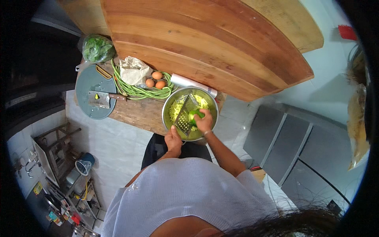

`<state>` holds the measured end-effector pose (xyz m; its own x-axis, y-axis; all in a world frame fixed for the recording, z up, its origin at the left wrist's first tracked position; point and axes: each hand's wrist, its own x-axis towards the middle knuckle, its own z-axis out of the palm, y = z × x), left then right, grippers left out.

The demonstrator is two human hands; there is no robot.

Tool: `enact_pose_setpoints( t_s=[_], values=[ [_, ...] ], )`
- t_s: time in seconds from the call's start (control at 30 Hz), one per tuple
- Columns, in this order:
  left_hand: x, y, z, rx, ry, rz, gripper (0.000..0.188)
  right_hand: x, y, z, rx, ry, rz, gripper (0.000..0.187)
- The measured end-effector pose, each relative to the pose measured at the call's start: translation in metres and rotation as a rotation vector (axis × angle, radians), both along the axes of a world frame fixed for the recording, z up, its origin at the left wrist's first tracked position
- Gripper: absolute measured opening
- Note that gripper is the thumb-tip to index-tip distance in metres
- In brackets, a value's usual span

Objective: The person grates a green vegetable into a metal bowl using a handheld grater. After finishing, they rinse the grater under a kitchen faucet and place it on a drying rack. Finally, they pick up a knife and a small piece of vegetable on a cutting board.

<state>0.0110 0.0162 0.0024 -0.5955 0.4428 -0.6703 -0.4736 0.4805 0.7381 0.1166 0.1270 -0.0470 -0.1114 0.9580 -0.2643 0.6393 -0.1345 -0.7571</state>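
Grating step, I'd judge: right hand (203, 121) holds green produce (194, 117) to grater (183, 121) at 3 o'clock in bowl (166, 113), left hand (173, 141) seemingly pinches its 7 o'clock rim; next stroke needs knuckles clear.

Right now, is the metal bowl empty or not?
Not empty: yellow-green shreds lie inside the metal bowl, on both sides of the grater.

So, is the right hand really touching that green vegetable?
Touching. The head view shows it: the right hand's fingers curl over the green vegetable, with no gap between them.
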Motion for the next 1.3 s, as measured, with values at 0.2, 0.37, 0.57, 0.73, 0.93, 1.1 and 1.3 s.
enact_pose_setpoints(
  t_s=[0.2,0.37,0.57,0.73,0.93,1.1,1.3],
  values=[
    [0.004,-0.003,-0.001,-0.008,-0.001,0.044,0.039,0.000,-0.055,0.062,-0.012,0.059,0.157,0.033],
    [0.006,-0.002,0.002,-0.052,-0.027,0.012,0.038,-0.005,0.019,-0.034,0.202,-0.208,0.041,0.034],
    [-0.006,-0.008,-0.013,-0.039,-0.003,0.023,0.039,-0.002,-0.034,0.045,-0.055,0.079,0.207,0.034],
    [0.003,-0.017,-0.032,-0.071,0.234,-0.033,0.039,-0.013,-0.037,0.028,0.026,-0.023,0.142,0.034],
    [-0.004,-0.001,0.005,-0.046,-0.029,0.010,0.038,-0.005,0.024,-0.010,-0.096,-0.167,0.109,0.034],
    [0.004,-0.008,-0.018,-0.006,0.117,0.046,0.038,-0.002,-0.050,0.050,0.007,0.085,0.256,0.034],
    [0.014,-0.019,-0.031,0.057,0.219,-0.083,0.037,-0.009,0.024,-0.026,-0.040,-0.228,0.030,0.035]
  ],
)
